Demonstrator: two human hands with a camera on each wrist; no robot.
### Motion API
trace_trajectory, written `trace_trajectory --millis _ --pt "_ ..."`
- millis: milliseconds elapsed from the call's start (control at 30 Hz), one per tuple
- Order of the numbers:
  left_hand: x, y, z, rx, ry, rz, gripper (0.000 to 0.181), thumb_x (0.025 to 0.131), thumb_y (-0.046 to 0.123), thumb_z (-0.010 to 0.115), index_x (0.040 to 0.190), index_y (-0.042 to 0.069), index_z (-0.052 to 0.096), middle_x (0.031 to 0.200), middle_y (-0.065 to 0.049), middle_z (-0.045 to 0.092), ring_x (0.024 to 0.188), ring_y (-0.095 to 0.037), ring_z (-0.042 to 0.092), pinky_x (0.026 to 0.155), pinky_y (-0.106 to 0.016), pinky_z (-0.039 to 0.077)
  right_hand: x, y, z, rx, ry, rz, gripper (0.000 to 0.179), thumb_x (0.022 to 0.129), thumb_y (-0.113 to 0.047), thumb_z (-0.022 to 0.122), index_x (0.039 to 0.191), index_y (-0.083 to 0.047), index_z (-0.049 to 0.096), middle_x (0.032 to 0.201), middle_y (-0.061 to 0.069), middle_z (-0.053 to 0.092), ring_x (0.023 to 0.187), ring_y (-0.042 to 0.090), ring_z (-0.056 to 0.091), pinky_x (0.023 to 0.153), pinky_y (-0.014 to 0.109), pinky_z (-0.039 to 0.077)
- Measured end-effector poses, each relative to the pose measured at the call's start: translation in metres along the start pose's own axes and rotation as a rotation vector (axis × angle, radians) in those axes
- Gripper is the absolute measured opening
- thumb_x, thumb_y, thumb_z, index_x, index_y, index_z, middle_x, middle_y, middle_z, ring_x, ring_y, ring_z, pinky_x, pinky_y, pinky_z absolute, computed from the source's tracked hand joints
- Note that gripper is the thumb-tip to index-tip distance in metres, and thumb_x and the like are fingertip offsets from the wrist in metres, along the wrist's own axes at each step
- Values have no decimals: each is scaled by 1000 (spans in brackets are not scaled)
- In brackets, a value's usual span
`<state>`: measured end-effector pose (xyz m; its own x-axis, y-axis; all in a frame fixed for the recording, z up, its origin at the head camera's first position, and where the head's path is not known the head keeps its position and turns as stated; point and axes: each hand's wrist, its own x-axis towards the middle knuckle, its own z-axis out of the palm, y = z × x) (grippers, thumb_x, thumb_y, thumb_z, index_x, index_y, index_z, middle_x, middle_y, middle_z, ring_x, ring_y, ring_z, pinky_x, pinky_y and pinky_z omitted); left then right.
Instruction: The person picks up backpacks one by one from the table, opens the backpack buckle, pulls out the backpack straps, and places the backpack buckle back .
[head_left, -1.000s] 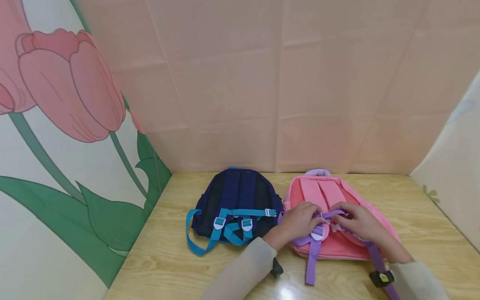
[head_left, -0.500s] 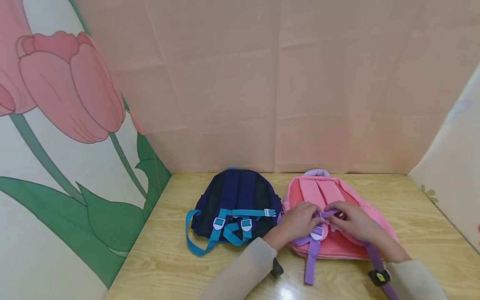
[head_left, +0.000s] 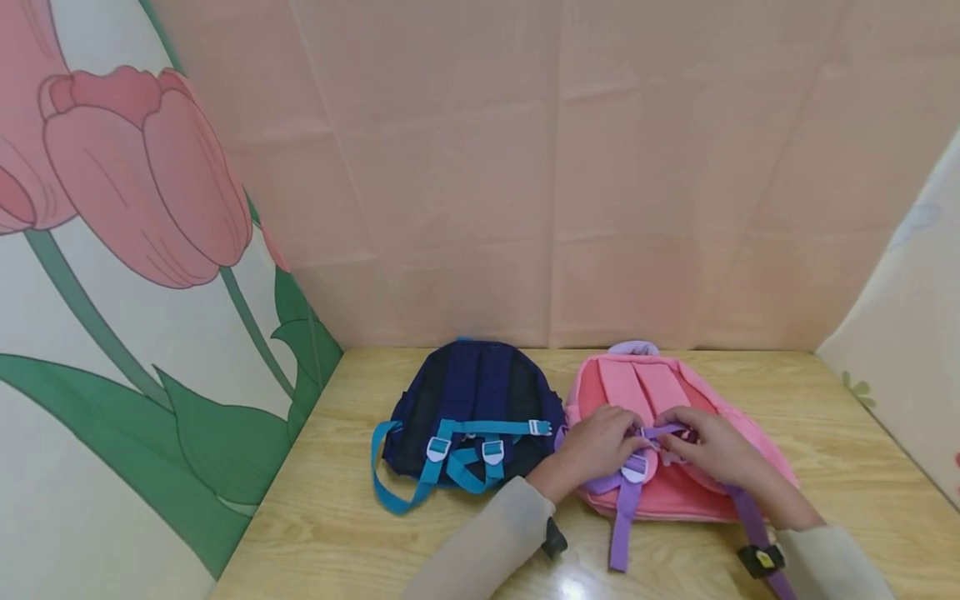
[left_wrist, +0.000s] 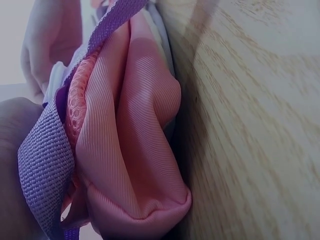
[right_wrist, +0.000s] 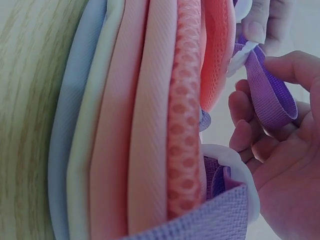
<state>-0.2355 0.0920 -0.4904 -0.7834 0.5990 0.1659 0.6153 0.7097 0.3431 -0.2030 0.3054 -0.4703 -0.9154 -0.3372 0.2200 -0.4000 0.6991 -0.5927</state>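
Observation:
A pink backpack point(head_left: 693, 500) lies back side up on the table, with purple straps point(head_left: 624, 525) across its back and hanging over its front edge. Over its middle, my left hand point(head_left: 600, 442) pinches a small white plastic buckle point(right_wrist: 243, 57) between thumb and fingers. Close beside it, my right hand point(head_left: 716, 446) holds a purple strap loop point(right_wrist: 272, 100) that runs from this buckle. Its thumb is against the loop and its fingers are curled behind. Another white slider buckle point(head_left: 634, 467) sits just below the left hand. Fingers partly hide the strap in the head view.
A navy backpack point(head_left: 480, 375) with bright blue straps point(head_left: 487, 426) and white buckles lies to the left, touching or nearly touching the pink one. Under both is a wooden table point(head_left: 322, 517). A pink cloth backdrop point(head_left: 450, 167) stands behind, and a tulip-print panel point(head_left: 135, 183) at the left.
The right hand has shifted slightly left, then slightly back, at the purple strap. The left hand keeps its place, and both backpacks stay where they were.

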Motion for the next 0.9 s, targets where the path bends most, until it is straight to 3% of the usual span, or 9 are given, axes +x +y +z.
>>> trace_trajectory --millis 467,700,900 --pt "1 -2 4 12 6 -2 25 101 46 58 122 32 64 106 19 58 102 3 50 87 -14 45 3 2 3 -27 7 -45 18 94 -15 73 111 -10 69 96 -1 68 72 2 56 60 23 48" --pt "1 -1 2 5 6 4 24 101 46 59 120 32 64 105 19 58 101 3 49 85 -13 45 1 2 2 -20 7 -20 17 94 -15 73 110 -10 70 93 -4 68 74 3 55 62 23 47" --pt "0 0 2 -20 -5 -11 24 100 45 60 120 32 64 105 19 57 99 3 48 85 -14 45 -1 2 1 13 -12 34 22 95 -17 72 114 -7 69 90 -2 66 70 5 54 56 24 46"
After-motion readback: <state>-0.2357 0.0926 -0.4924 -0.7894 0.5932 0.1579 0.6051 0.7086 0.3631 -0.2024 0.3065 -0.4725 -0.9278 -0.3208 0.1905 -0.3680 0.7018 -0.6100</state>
